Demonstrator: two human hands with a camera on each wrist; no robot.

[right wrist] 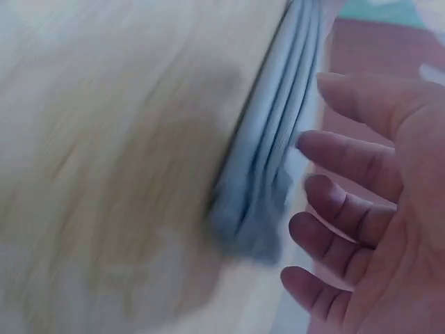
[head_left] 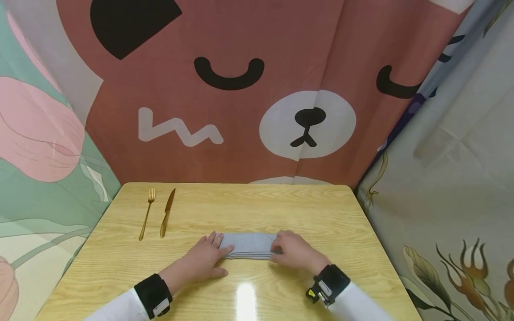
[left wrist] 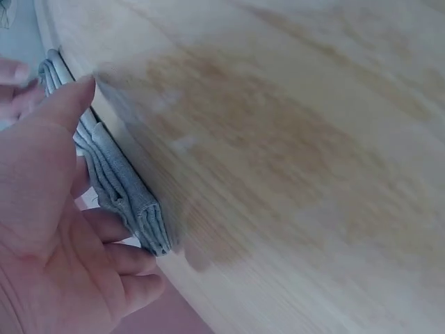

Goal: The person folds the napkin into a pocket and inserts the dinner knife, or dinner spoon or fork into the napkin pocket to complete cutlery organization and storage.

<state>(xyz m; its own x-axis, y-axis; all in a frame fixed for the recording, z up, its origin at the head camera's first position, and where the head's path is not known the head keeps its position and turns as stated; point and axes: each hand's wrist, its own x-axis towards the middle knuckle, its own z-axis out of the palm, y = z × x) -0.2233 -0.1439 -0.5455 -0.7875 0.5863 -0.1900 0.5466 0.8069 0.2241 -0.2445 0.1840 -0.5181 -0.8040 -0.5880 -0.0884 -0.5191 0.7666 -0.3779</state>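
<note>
A grey-blue cloth (head_left: pixel 250 244), folded into a narrow layered strip, lies on the wooden table between both hands. At its left end my left hand (head_left: pixel 204 257) rests with fingers spread, the thumb along the near side. The left wrist view shows the fingers of this hand (left wrist: pixel 66 216) along the cloth's folded edges (left wrist: pixel 115 174). By the right end is my right hand (head_left: pixel 295 250), its fingers slightly bent. In the right wrist view, that hand (right wrist: pixel 368 188) has its fingers apart beside the blurred stack of folds (right wrist: pixel 268 139), with no grip on it.
A gold fork (head_left: pixel 147 214) and a gold knife (head_left: pixel 167 213) lie side by side at the table's back left. Behind the wooden table (head_left: pixel 313 209) hangs a reddish-brown curtain (head_left: pixel 241 156) with a bear pattern. Patterned curtains also hang at the left (head_left: pixel 44 205) and right (head_left: pixel 453 187).
</note>
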